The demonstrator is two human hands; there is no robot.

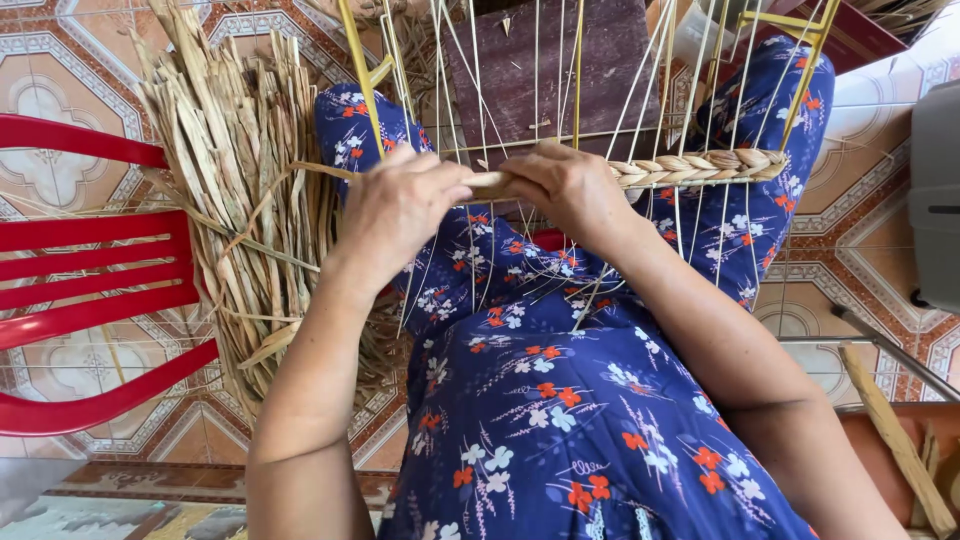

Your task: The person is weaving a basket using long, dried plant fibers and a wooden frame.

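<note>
My left hand [395, 205] and right hand [565, 185] both pinch the tan braided straw band [690, 168], mid-frame, beside the dry straw bundle [240, 170].

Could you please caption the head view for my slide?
Both hands, left hand and right hand, pinch a braided straw band beside a straw bundle.

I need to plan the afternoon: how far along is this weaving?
Done: one braided row across the right-hand strands. In hand: left hand and right hand pinch the braid's end mid-frame. Left: bare upright strands above, and a full straw bundle.
</note>
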